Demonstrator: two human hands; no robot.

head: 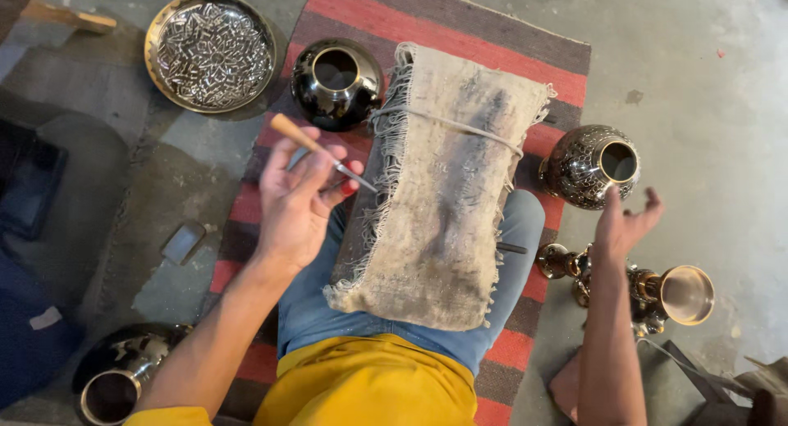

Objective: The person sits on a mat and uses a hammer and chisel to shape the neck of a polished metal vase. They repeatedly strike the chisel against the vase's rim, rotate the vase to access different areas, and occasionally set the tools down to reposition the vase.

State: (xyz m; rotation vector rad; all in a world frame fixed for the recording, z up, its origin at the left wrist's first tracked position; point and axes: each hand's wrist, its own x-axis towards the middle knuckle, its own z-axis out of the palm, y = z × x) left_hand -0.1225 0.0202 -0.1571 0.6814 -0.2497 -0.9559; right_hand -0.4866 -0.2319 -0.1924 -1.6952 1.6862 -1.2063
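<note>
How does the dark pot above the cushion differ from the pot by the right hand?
The glossy black round metal pot looks plain and mirror-smooth; the engraved silvery-patterned round metal pot is covered in fine decoration. The black pot stands on the striped rug, clear of both hands; the engraved pot sits at the rug's edge, just beyond the open right hand. Both are round-bellied with narrow open mouths.

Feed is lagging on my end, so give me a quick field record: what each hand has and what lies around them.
left hand: grips a wooden-handled engraving tool, metal tip pointing at the cloth
right hand: open, holds nothing, raised beside the engraved round vase
lap: worn burlap pad tied with cord, lying across the knee
above left hand: glossy dark pot and engraved brass plate
under right arm: brass goblet lying on its side
floor: striped red rug on concrete
bottom left: another dark pot
</note>
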